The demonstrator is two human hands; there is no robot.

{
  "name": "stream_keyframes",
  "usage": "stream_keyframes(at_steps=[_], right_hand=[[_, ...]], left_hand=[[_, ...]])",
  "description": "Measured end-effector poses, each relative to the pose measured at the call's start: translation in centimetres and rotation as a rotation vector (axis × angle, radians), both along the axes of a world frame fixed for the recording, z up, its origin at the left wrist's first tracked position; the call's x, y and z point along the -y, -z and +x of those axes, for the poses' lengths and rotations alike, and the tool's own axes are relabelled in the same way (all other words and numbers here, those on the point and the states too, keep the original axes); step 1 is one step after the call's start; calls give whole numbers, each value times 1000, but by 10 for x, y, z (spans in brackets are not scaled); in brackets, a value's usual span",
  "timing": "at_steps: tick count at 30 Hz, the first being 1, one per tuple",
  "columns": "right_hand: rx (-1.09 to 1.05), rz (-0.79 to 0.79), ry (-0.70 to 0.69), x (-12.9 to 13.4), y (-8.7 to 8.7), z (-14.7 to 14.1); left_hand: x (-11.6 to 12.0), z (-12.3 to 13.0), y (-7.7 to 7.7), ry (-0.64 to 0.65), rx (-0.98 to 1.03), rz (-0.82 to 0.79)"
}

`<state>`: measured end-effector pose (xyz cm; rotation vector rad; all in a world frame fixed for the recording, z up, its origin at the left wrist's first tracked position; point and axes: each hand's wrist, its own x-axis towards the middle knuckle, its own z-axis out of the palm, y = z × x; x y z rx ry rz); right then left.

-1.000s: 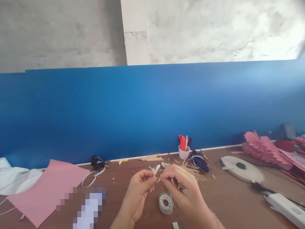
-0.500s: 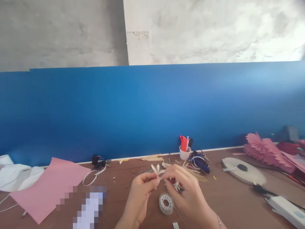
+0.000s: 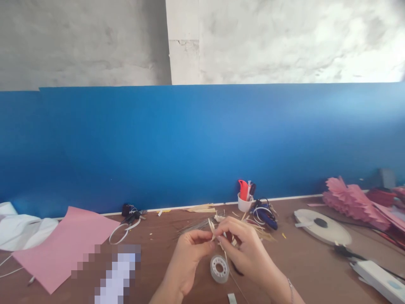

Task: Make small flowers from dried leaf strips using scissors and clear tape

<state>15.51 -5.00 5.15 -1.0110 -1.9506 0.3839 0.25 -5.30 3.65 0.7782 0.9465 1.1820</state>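
My left hand (image 3: 192, 255) pinches the base of a small cream-coloured piece with petal-like strips (image 3: 211, 225), thumb against forefinger. Closed at the other side of the same piece is my right hand (image 3: 245, 247), its fingertips meeting the left ones. A thin pale strand hangs down between the hands. Just below them a roll of clear tape (image 3: 219, 269) lies on the brown table (image 3: 171, 219). Beyond the fingers are loose straw-like strips (image 3: 196, 223), partly hidden by the hands.
At the back stands a white cup (image 3: 244, 203) with red-handled and dark tools. Pink paper (image 3: 66, 249) and keys (image 3: 133, 216) lie left. On the right are a whitish oval object (image 3: 322, 227), a white power strip (image 3: 378, 278) and pleated pink paper (image 3: 351, 202). A blue partition (image 3: 202, 143) rises behind.
My right fingers have closed in on the cream piece, and its strips now stand closer together. A pale strand now shows below the hands. The view has shifted slightly.
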Motion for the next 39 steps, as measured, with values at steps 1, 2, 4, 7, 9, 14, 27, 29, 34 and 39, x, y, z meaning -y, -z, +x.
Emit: stream_keyframes(at_steps=[1, 2, 4, 7, 9, 14, 27, 29, 34, 39], right_hand=[[-1, -7, -3, 1, -1, 0], [0, -18, -3, 1, -2, 1], [4, -38, -4, 2, -4, 1], [-11, -58, -3, 3, -6, 3], [-35, -79, -4, 4, -6, 5], [-49, -116, -12, 3, -7, 7], [-21, -93, -28, 3, -8, 8], [-20, -91, -28, 3, -8, 7], [-19, -83, -27, 3, -8, 6], [-24, -100, -20, 3, -8, 5]], left_hand=[[0, 0, 0, 9, 14, -13], [0, -1, 0, 19, 31, -27], [1, -2, 0, 35, 58, -53], [0, -2, 0, 35, 76, -81], [0, -3, 2, 34, 83, -89], [-2, -5, 5, 60, 89, -78], [0, -5, 2, 78, 102, -99], [0, -5, 2, 73, 102, -108], [-2, -8, 6, 98, 117, -98], [-1, -4, 7, 92, 98, -56]])
